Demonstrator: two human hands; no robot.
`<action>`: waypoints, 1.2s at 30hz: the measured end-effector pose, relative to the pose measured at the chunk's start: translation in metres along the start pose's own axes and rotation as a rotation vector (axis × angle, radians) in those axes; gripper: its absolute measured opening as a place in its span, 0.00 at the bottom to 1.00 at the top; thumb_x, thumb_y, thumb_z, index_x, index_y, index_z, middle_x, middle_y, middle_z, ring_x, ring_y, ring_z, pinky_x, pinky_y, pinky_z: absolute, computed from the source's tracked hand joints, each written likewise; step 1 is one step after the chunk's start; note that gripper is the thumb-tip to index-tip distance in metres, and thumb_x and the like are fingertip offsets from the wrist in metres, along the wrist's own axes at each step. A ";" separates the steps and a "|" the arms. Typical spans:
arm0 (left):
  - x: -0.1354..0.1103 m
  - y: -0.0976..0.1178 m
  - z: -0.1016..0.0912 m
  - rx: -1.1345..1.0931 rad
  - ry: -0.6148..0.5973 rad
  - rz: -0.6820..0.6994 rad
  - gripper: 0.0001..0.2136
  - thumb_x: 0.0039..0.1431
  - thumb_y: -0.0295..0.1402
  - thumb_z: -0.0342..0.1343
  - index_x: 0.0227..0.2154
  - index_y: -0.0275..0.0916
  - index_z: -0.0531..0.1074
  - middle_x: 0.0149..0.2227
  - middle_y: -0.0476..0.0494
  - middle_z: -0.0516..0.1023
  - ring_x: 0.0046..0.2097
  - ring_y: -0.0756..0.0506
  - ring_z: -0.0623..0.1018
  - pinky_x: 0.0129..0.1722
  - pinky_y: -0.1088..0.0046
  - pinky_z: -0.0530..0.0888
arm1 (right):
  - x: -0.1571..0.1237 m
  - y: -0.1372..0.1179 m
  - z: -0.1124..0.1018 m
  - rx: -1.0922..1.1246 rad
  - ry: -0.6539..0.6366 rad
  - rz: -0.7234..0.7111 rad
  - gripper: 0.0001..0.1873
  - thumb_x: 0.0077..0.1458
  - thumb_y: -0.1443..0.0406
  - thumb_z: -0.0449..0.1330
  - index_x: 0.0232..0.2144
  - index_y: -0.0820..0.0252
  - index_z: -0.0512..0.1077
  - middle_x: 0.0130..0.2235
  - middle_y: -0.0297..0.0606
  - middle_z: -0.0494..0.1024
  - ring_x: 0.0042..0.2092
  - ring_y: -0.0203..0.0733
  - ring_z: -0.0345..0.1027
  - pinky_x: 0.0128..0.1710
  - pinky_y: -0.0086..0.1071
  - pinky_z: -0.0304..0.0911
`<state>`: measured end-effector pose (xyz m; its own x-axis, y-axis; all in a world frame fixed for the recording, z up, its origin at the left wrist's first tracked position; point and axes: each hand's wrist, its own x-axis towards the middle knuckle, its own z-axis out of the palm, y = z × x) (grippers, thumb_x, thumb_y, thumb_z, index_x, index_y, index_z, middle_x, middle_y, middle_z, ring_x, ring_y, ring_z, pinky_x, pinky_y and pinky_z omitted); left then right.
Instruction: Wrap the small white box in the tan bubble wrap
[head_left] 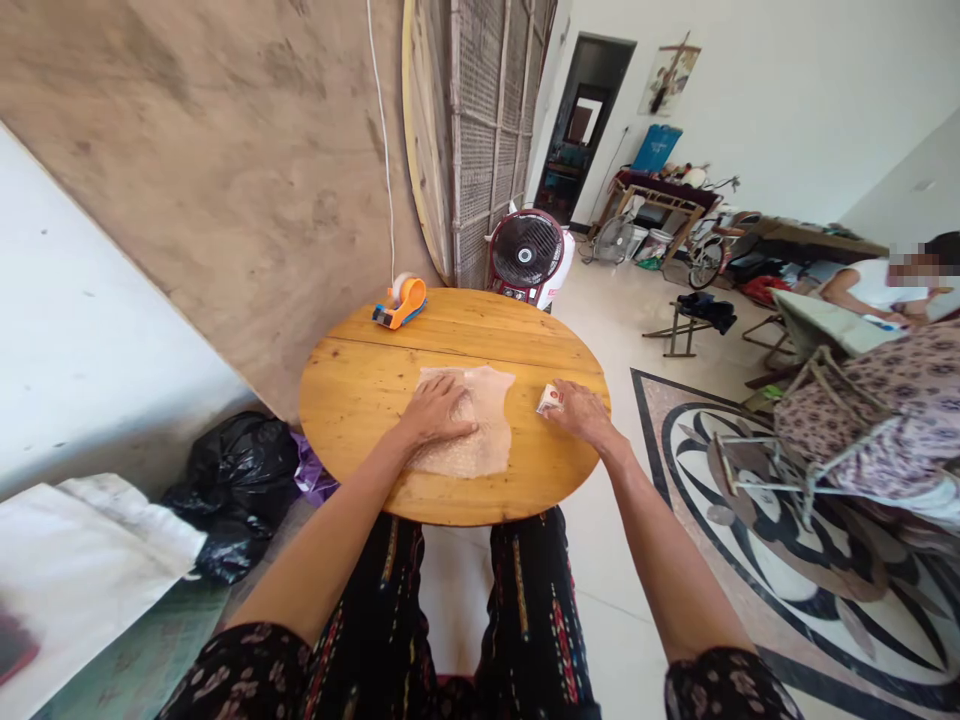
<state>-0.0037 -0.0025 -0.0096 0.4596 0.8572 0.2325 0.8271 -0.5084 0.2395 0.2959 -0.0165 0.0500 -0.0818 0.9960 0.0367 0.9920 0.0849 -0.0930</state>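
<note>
A sheet of bubble wrap (487, 430) lies flat on the round wooden table (360, 400) in front of me. My left hand (439, 412) rests on its left part, palm down with the fingers spread. Near the table's right edge, my right hand (581, 410) has its fingers closed round a small white box (551, 398) with a red mark, which stands beside the wrap without touching it. An orange and blue tape dispenser (405, 302) sits at the far left of the table, apart from both hands.
Behind the table stands a dark red fan (527, 252). Black plastic bags (240, 470) lie on the left by the wall. Towards the right, a person in white sits at another table (817, 315), and someone in patterned clothes (892, 410) sits closer. A stool (679, 330) stands between.
</note>
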 end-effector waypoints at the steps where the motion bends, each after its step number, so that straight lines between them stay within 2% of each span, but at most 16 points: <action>1: 0.000 0.000 0.000 0.000 -0.002 0.000 0.35 0.51 0.57 0.54 0.57 0.40 0.64 0.65 0.34 0.58 0.66 0.34 0.56 0.63 0.54 0.54 | 0.001 0.000 0.002 0.009 -0.003 0.001 0.33 0.52 0.58 0.60 0.59 0.62 0.61 0.56 0.51 0.70 0.56 0.56 0.63 0.53 0.43 0.56; 6: 0.001 -0.001 -0.001 -0.015 -0.025 0.001 0.36 0.52 0.58 0.52 0.60 0.43 0.62 0.65 0.34 0.58 0.66 0.33 0.56 0.62 0.51 0.55 | -0.001 -0.002 0.002 0.112 0.044 0.079 0.24 0.50 0.59 0.62 0.50 0.61 0.69 0.45 0.47 0.78 0.45 0.52 0.71 0.41 0.37 0.61; 9: 0.000 -0.001 -0.001 -0.019 -0.024 0.001 0.35 0.51 0.57 0.54 0.60 0.44 0.62 0.64 0.35 0.58 0.65 0.33 0.57 0.62 0.52 0.56 | -0.008 -0.002 -0.015 0.357 0.113 0.171 0.20 0.47 0.56 0.63 0.41 0.61 0.71 0.36 0.43 0.78 0.37 0.48 0.71 0.37 0.36 0.61; 10: 0.000 -0.001 -0.001 -0.019 -0.022 0.002 0.35 0.51 0.57 0.54 0.59 0.45 0.63 0.64 0.36 0.58 0.65 0.32 0.58 0.62 0.52 0.56 | -0.013 -0.005 -0.023 0.510 0.149 0.150 0.21 0.46 0.55 0.64 0.40 0.61 0.71 0.36 0.41 0.78 0.37 0.46 0.71 0.36 0.35 0.61; 12: 0.000 -0.001 0.000 -0.018 -0.016 0.007 0.33 0.51 0.57 0.55 0.58 0.46 0.65 0.64 0.37 0.59 0.65 0.32 0.58 0.62 0.53 0.55 | -0.023 -0.019 -0.039 0.881 0.150 -0.007 0.23 0.46 0.53 0.65 0.41 0.60 0.70 0.38 0.40 0.77 0.39 0.43 0.70 0.38 0.34 0.63; 13: 0.001 -0.002 0.001 -0.018 -0.013 0.008 0.33 0.52 0.57 0.54 0.58 0.46 0.66 0.64 0.37 0.58 0.65 0.32 0.57 0.62 0.52 0.55 | -0.028 -0.030 -0.046 1.032 0.113 -0.089 0.24 0.45 0.53 0.66 0.42 0.60 0.70 0.39 0.39 0.77 0.39 0.43 0.70 0.39 0.33 0.63; 15: 0.001 -0.002 0.002 -0.019 -0.010 0.000 0.34 0.52 0.58 0.54 0.59 0.47 0.64 0.65 0.37 0.58 0.66 0.31 0.56 0.62 0.51 0.54 | -0.035 -0.058 -0.055 1.185 -0.003 -0.215 0.24 0.43 0.55 0.68 0.42 0.59 0.70 0.39 0.36 0.76 0.39 0.40 0.69 0.39 0.32 0.62; 17: 0.001 -0.002 0.002 -0.012 -0.008 -0.003 0.35 0.52 0.57 0.54 0.60 0.45 0.64 0.65 0.35 0.57 0.66 0.31 0.55 0.62 0.50 0.54 | -0.037 -0.087 -0.052 1.212 -0.145 -0.321 0.21 0.42 0.57 0.69 0.39 0.59 0.71 0.36 0.34 0.75 0.37 0.39 0.67 0.38 0.31 0.61; 19: 0.001 -0.002 0.002 0.004 -0.007 0.008 0.35 0.51 0.55 0.56 0.59 0.42 0.65 0.65 0.33 0.58 0.65 0.31 0.57 0.62 0.51 0.55 | -0.031 -0.109 -0.040 1.196 -0.255 -0.381 0.20 0.40 0.58 0.70 0.35 0.60 0.71 0.33 0.32 0.73 0.34 0.37 0.65 0.36 0.30 0.59; 21: 0.000 -0.001 0.001 0.013 -0.005 0.018 0.34 0.51 0.53 0.58 0.58 0.41 0.66 0.64 0.31 0.59 0.64 0.31 0.59 0.62 0.52 0.56 | -0.019 -0.118 -0.021 1.217 -0.346 -0.372 0.21 0.39 0.57 0.70 0.34 0.61 0.70 0.31 0.31 0.71 0.33 0.36 0.63 0.35 0.30 0.58; 23: 0.000 -0.001 0.001 -0.004 0.007 0.021 0.33 0.50 0.53 0.58 0.57 0.43 0.67 0.64 0.33 0.59 0.64 0.31 0.59 0.62 0.52 0.56 | -0.006 -0.115 -0.002 1.224 -0.393 -0.330 0.21 0.39 0.56 0.69 0.33 0.61 0.70 0.31 0.31 0.72 0.34 0.37 0.63 0.36 0.30 0.58; 26: 0.001 -0.003 0.002 -0.084 0.016 0.013 0.33 0.49 0.54 0.58 0.57 0.46 0.67 0.65 0.38 0.58 0.66 0.31 0.56 0.63 0.50 0.54 | 0.007 -0.099 0.020 1.178 -0.361 -0.226 0.22 0.37 0.55 0.69 0.31 0.61 0.69 0.30 0.31 0.71 0.34 0.37 0.63 0.35 0.30 0.57; 28: 0.001 -0.007 0.000 -0.193 0.008 -0.009 0.32 0.50 0.49 0.59 0.58 0.43 0.65 0.65 0.37 0.59 0.66 0.31 0.56 0.64 0.49 0.53 | 0.008 -0.090 0.026 1.173 -0.321 -0.189 0.21 0.38 0.55 0.68 0.32 0.62 0.70 0.31 0.31 0.71 0.34 0.37 0.62 0.35 0.29 0.56; 31: 0.000 -0.013 -0.006 -0.489 0.080 -0.093 0.30 0.53 0.35 0.52 0.61 0.35 0.60 0.62 0.36 0.64 0.62 0.36 0.64 0.62 0.56 0.60 | 0.005 -0.086 0.028 1.209 -0.324 -0.199 0.21 0.40 0.57 0.67 0.36 0.62 0.70 0.33 0.32 0.72 0.34 0.36 0.63 0.35 0.29 0.57; 34: -0.004 -0.016 -0.015 -0.691 0.130 -0.173 0.26 0.51 0.26 0.42 0.55 0.32 0.66 0.54 0.39 0.74 0.54 0.40 0.73 0.57 0.60 0.68 | 0.002 -0.089 0.027 1.181 -0.325 -0.196 0.22 0.40 0.58 0.67 0.37 0.62 0.69 0.33 0.32 0.73 0.34 0.37 0.64 0.35 0.29 0.58; 36: -0.005 -0.015 -0.018 -0.701 0.131 -0.167 0.24 0.50 0.24 0.41 0.50 0.33 0.69 0.51 0.40 0.76 0.52 0.41 0.74 0.57 0.60 0.68 | 0.001 -0.092 0.026 1.098 -0.294 -0.189 0.20 0.40 0.58 0.66 0.35 0.62 0.69 0.32 0.32 0.73 0.33 0.37 0.64 0.33 0.29 0.58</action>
<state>-0.0243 -0.0011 0.0028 0.2670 0.9332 0.2404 0.4612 -0.3428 0.8184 0.2019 -0.0221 0.0326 -0.3829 0.9205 -0.0779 0.3556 0.0691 -0.9321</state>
